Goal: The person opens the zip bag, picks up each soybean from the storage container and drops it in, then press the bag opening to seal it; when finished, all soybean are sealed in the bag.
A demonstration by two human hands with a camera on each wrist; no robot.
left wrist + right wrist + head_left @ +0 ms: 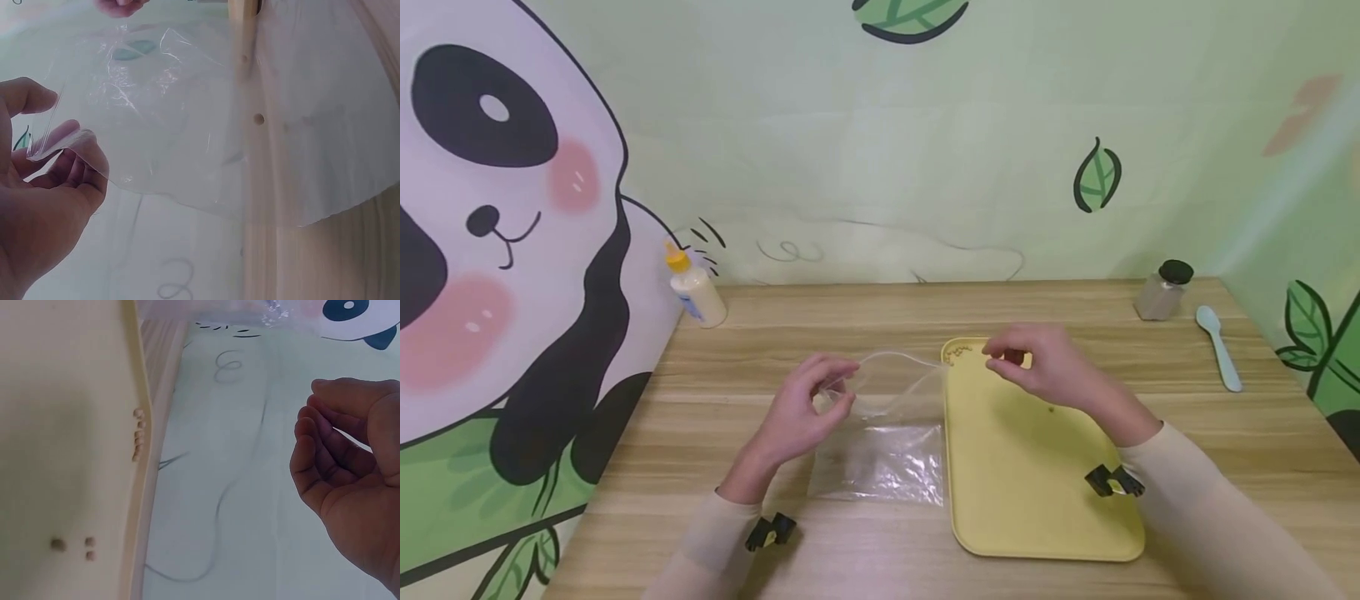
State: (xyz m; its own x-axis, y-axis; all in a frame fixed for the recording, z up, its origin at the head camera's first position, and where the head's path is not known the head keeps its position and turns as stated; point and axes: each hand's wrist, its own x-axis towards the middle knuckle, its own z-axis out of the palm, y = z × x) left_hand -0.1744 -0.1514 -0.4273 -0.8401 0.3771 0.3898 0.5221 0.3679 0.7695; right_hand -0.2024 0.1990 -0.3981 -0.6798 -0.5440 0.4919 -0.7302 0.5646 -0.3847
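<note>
A clear plastic bag [880,467] lies left of the yellow tray [1045,508], its mouth raised and spread. My left hand [812,400] grips one side of that mouth; in the left wrist view the film [156,112] passes over its curled fingers. Above the tray's far end hovers my right hand [1052,367], fingers loosely bent, thumb near the index finger. Nothing shows between them in the right wrist view. Small tan pieces [957,356] cluster in the tray's far left corner, and a few more [90,542] lie apart from the cluster.
A glue bottle [698,292] with an orange cap stands at the back left. Toward the back right are a black-lidded jar [1161,296] and a pale blue spoon [1220,348]. Behind the wooden table [865,550] rises a painted wall [925,167].
</note>
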